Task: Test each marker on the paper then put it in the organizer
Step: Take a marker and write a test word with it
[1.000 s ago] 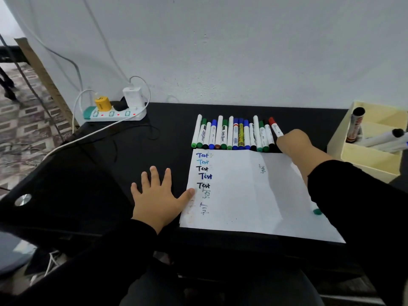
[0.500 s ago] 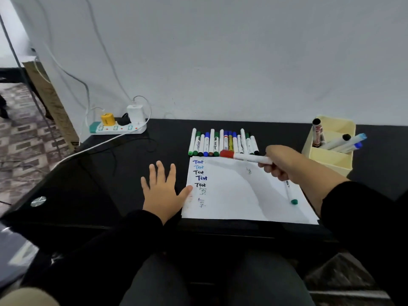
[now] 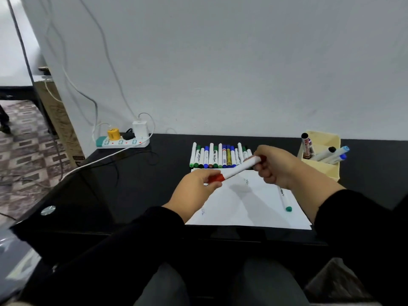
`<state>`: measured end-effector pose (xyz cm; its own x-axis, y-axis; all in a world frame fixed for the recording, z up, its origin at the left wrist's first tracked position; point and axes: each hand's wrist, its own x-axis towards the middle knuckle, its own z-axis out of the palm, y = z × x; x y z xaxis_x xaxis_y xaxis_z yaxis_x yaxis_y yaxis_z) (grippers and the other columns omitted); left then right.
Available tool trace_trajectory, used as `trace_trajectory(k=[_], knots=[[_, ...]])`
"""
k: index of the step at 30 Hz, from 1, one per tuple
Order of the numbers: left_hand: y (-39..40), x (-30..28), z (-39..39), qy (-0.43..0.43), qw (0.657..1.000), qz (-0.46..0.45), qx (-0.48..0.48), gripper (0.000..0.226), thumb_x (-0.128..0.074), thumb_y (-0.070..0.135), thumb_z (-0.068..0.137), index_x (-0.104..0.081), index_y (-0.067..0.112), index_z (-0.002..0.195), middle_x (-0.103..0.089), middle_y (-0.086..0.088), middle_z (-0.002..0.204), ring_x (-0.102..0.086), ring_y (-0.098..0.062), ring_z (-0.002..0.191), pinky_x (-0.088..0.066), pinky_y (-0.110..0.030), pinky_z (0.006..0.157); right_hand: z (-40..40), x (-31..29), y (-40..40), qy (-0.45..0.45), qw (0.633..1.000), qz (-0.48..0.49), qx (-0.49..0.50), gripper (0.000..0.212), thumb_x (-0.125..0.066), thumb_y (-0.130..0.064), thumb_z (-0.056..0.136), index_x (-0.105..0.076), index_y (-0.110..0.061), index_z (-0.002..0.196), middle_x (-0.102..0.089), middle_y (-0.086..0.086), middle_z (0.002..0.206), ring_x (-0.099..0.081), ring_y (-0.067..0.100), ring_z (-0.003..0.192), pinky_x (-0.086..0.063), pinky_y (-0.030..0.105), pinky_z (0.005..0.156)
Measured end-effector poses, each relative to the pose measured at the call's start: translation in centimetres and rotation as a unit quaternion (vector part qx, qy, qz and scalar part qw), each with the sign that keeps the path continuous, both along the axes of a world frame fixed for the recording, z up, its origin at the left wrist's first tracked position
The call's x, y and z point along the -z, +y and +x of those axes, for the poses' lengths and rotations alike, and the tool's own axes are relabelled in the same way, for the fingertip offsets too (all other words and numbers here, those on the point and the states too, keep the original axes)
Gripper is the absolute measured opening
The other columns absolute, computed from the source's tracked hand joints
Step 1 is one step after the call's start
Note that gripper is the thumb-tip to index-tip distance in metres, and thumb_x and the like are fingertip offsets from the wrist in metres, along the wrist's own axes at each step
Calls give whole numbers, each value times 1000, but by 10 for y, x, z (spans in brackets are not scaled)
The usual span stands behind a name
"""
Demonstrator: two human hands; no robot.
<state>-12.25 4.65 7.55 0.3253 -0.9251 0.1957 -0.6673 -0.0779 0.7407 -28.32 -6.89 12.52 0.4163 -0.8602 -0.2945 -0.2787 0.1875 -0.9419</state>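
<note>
A white marker with a red cap [image 3: 238, 169] hangs above the white paper [image 3: 247, 204], held at both ends. My right hand [image 3: 276, 166] grips its barrel at the far end. My left hand [image 3: 196, 184] pinches the red cap. A row of several markers [image 3: 217, 156] lies on the black table behind the paper. A green-capped marker [image 3: 284, 200] lies on the paper's right side. The cream organizer [image 3: 320, 160] stands at the right with several markers in it.
A white power strip [image 3: 122, 142] with plugs and cables sits at the back left of the black table [image 3: 123, 184]. The white wall rises right behind the table. The table's front edge runs just below the paper.
My left hand lifted off the table and took hold of the red cap. My right hand brought the red-capped marker from the row to above the paper.
</note>
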Motion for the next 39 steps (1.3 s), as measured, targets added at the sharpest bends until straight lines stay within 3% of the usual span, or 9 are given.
trace_trajectory(k=[5,13,16,21,27,32,34,37,39], knots=[[-6,-3,-6,14,999,-29,-1,36,-63,22,89,-60,24,124,-58,6,109,-51,-5,91,-41,-19,77,19,20,19,-79,992,95,23,28,-61,-44,87,-58,-18,78,-44,-1,54,-33,11,46,-21,21,43],[-12,-10,-6,-37,999,22,-10,42,-64,28,88,-56,23,129,-54,7,98,-54,-12,86,-44,-22,75,42,24,31,-121,980,98,123,28,-63,-32,89,-50,-16,69,-33,-2,51,-23,10,45,-21,19,39],[-14,-15,-7,-77,996,35,-14,40,-61,32,89,-57,23,128,-56,5,95,-56,-14,87,-46,-26,78,46,23,34,-91,984,81,132,27,-65,-36,87,-52,-15,76,-33,-2,54,-24,9,44,-24,20,38],[-13,-21,-11,-125,988,85,12,39,-55,37,93,-56,25,129,-53,5,88,-50,-12,76,-39,-22,68,50,23,29,-73,984,66,147,10,-54,-18,89,-55,-10,96,-35,-1,51,-25,5,28,-24,17,32],[-14,-27,-7,13,992,122,29,26,-55,35,92,-67,22,111,-62,2,80,-52,-15,67,-43,-22,57,50,26,20,-96,988,52,105,12,-50,-10,87,-47,-11,75,-30,-1,44,-23,9,38,-24,21,39],[-14,-26,-3,147,978,147,34,22,-57,30,92,-68,13,98,-66,1,79,-63,-15,80,-52,-33,87,53,30,18,-115,989,50,79,17,-51,-8,88,-44,-10,72,-30,3,53,-25,10,42,-24,22,45],[-13,-26,-2,185,971,145,35,21,-58,28,92,-68,11,99,-66,2,76,-63,-12,76,-52,-31,86,55,29,16,-117,989,48,76,17,-52,-8,88,-46,-10,72,-32,3,53,-26,9,42,-25,21,44],[-16,-26,-3,109,982,152,10,25,-56,32,93,-68,12,104,-67,0,82,-64,-19,84,-52,-33,83,61,27,16,-90,989,56,102,13,-52,-9,88,-49,-11,75,-38,3,56,-30,9,46,-29,21,45],[-16,-28,-6,3,988,157,2,30,-51,34,95,-66,14,111,-64,-2,86,-58,-20,79,-48,-29,70,64,25,16,-82,986,76,126,11,-51,-9,88,-50,-12,77,-42,3,60,-32,9,48,-31,20,48]])
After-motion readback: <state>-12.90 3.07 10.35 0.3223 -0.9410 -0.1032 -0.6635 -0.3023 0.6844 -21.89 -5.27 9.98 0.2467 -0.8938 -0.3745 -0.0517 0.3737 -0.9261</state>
